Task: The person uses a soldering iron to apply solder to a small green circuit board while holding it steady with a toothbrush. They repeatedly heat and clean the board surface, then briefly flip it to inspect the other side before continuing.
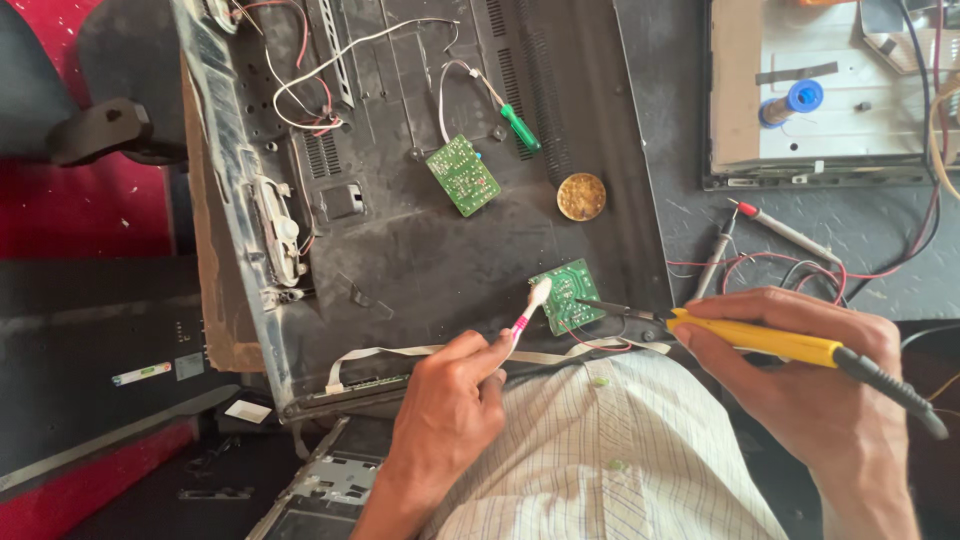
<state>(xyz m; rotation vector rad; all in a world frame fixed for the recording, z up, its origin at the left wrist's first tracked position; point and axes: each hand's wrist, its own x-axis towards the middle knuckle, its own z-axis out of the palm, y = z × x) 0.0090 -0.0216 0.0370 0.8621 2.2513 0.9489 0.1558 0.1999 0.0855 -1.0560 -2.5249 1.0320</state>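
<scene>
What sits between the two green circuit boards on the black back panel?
Head view: bare dusty black panel between the upper board and lower board. The round brass-coloured tin lies just right of that line.

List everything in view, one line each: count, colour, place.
Small circuit board: one, green, under the tool tips.
Second circuit board: one, green, higher on the panel.
Panel: one, dark grey, dusty, centre.
Toothbrush: one, pink and white, in the left hand, head on the small board.
Soldering iron: one, yellow handle, in the right hand, tip at the small board.
Screwdriver: one, green, upper panel.
Round tin: one, brassy, right of the panel.
Probes: two, red and grey, right.
Spool: one, blue, top right.
Left hand: fingers gripping toothbrush.
Right hand: fingers gripping soldering iron.
</scene>
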